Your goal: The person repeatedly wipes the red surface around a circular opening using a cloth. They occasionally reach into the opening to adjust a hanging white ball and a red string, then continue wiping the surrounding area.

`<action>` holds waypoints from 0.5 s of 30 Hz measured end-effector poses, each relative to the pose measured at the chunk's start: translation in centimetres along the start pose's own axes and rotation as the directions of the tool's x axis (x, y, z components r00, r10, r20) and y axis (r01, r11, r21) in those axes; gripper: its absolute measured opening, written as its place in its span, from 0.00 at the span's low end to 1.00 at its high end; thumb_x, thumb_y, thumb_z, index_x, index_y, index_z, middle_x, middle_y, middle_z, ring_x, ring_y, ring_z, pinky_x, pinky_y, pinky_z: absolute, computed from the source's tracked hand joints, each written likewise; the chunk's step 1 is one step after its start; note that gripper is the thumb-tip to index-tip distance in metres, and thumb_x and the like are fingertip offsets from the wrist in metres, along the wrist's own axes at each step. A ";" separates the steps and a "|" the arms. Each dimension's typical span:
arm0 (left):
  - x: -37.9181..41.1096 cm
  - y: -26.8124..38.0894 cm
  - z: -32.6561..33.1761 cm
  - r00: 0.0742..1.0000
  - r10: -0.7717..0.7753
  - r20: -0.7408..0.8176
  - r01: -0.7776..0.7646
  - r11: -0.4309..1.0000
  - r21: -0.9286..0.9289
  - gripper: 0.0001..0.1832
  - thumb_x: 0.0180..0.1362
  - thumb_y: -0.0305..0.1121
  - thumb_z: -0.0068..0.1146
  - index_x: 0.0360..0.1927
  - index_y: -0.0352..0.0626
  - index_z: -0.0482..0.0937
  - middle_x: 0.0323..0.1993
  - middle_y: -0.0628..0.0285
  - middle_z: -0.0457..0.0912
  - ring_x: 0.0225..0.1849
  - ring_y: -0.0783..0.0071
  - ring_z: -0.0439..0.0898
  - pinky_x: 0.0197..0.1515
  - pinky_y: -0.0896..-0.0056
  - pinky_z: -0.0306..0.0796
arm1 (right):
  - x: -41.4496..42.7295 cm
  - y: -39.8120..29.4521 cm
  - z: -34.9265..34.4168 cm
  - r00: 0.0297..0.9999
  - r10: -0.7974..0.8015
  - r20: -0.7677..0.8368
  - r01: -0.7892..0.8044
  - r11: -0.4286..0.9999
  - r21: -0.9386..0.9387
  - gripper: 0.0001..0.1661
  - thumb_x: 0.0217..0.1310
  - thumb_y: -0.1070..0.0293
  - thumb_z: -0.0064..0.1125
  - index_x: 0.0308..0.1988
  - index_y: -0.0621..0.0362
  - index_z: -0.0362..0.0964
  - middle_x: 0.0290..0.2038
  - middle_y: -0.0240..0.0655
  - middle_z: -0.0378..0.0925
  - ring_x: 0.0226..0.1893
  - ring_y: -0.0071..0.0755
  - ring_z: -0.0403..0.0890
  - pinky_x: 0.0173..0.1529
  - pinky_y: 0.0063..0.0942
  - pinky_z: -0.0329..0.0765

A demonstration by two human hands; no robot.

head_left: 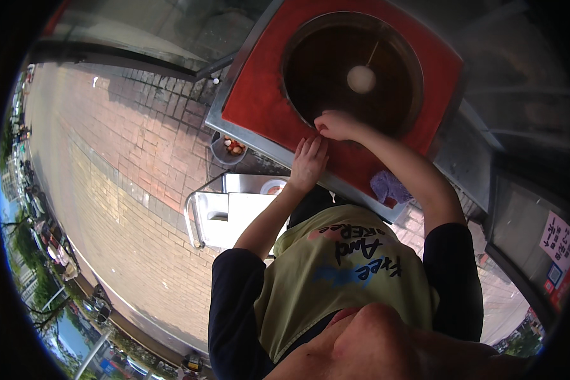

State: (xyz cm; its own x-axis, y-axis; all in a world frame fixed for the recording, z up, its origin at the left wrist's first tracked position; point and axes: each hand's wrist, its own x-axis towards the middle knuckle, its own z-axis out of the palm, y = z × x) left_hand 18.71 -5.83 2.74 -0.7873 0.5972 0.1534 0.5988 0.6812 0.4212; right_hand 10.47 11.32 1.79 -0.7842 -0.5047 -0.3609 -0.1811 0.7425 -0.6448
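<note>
A round dark pan (323, 57) is set into a red countertop (256, 95) with a metal edge. Its contents look like brown liquid or a glossy surface. A pale disc (361, 79) with a thin line rising from it shows in the pan; I cannot tell whether it is an object or a reflection. At the pan's near rim is my right hand (337, 125), fingers bunched; anything pinched in them is hidden. My left hand (309, 164) rests palm down on the counter's near edge, fingertips close to the right hand. A crumpled purple cloth (390, 186) lies under my right forearm.
Left of the counter, a bucket (228, 150) holds what look like eggshells and scraps. A metal cart (198, 218) with a white bowl (273, 186) stands near my left arm. Glass panels surround the counter; a sign (559, 237) with writing hangs at right.
</note>
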 end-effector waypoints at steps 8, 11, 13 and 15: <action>-0.2 -0.2 0.3 1.000 0.008 -0.016 -0.009 1.000 -0.019 0.26 0.48 0.35 0.58 0.53 0.41 0.71 0.54 0.56 0.69 0.57 0.59 0.67 0.62 0.54 0.60 | -0.2 1.3 1.6 0.981 0.169 -0.093 -0.162 0.984 0.076 0.05 0.44 0.66 0.57 0.25 0.53 0.74 0.29 0.38 0.78 0.33 0.41 0.79 0.34 0.39 0.76; -0.4 -0.5 0.9 0.998 0.037 -0.056 -0.036 0.999 0.021 0.26 0.48 0.35 0.58 0.53 0.41 0.71 0.53 0.56 0.69 0.57 0.60 0.68 0.62 0.54 0.60 | -0.4 3.2 1.2 0.929 0.362 -0.071 -0.344 0.919 0.190 0.05 0.45 0.65 0.57 0.26 0.53 0.74 0.28 0.38 0.78 0.30 0.41 0.80 0.32 0.39 0.76; -0.4 -0.3 0.7 1.000 0.002 -0.028 -0.002 1.000 0.011 0.26 0.48 0.35 0.58 0.52 0.41 0.72 0.53 0.56 0.69 0.57 0.60 0.68 0.62 0.54 0.60 | -1.8 2.8 -0.8 0.895 0.445 0.043 -0.439 0.857 0.269 0.06 0.45 0.65 0.57 0.27 0.53 0.74 0.28 0.37 0.79 0.30 0.41 0.80 0.32 0.39 0.76; -0.4 -0.1 0.7 1.000 -0.003 -0.023 0.003 1.000 0.006 0.26 0.47 0.35 0.58 0.52 0.41 0.72 0.52 0.56 0.69 0.56 0.60 0.68 0.62 0.54 0.60 | -3.2 3.7 -3.0 0.874 0.460 -0.157 -0.447 0.887 0.114 0.06 0.46 0.66 0.57 0.29 0.53 0.73 0.30 0.36 0.78 0.33 0.42 0.80 0.34 0.39 0.76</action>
State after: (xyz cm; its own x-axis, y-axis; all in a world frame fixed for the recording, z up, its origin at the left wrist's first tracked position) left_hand 19.09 -5.85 2.02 -0.7921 0.5856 0.1724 0.5974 0.6855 0.4161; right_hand 10.53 16.99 2.61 -0.8620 -0.0300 -0.5059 0.2573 0.8342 -0.4878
